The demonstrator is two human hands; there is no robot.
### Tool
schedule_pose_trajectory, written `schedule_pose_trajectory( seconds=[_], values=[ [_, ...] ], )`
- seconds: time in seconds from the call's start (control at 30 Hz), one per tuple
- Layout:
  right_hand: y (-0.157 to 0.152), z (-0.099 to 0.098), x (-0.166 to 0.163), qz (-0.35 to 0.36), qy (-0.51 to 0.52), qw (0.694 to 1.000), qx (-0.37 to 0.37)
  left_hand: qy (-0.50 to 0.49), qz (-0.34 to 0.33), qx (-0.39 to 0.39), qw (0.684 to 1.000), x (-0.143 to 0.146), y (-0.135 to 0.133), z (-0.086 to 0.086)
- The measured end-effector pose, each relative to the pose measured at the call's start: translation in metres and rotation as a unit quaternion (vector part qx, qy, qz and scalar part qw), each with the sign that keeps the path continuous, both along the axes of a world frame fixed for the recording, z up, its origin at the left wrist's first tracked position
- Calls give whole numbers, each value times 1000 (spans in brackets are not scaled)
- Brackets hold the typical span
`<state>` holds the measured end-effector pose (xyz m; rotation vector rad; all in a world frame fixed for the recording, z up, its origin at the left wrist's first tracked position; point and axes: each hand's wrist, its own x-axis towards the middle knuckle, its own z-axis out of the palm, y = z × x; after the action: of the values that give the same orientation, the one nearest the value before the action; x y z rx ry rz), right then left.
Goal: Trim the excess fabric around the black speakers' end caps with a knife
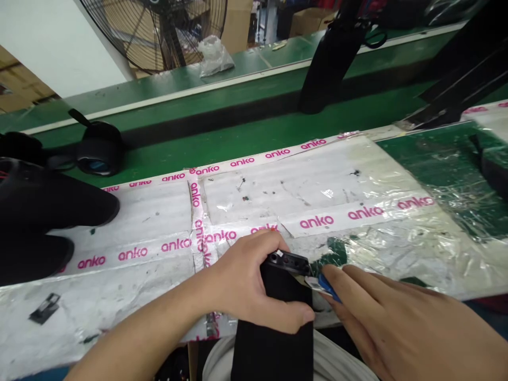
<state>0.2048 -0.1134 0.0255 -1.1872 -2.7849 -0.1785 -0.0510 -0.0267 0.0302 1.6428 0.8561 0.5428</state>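
My left hand (257,286) is wrapped around a long, black, fabric-covered piece (273,344) close to my body. A hard black plastic strip with small holes (289,260) lies across its far end, just beyond my thumb and forefinger. My right hand (381,312) is closed on a small blue-handled cutter (327,287), most of it hidden by the fingers. Its pale metal tip (311,283) points left and meets the right end of the plastic strip, or lies very near it.
Plastic sheeting with pink-lettered "anko" tape (254,185) covers the bench. Two rounded black pieces (79,198) lie at left, near a coiled black strap (99,148). Beyond is a green belt (222,127) with another black piece (329,63). A fan (159,32) stands behind.
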Motion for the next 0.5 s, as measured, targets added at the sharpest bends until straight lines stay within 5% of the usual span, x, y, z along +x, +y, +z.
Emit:
schedule_pose_trajectory(
  seconds=[0.17, 0.5],
  values=[
    [-2, 14, -11, -68, -16, 997, -17, -6, -2, -15, 1000, 0, 1, 1],
    [1, -3, -11, -90, 56, 994, -33, -8, 3, 35, 999, 0, -1, -6]
  ],
)
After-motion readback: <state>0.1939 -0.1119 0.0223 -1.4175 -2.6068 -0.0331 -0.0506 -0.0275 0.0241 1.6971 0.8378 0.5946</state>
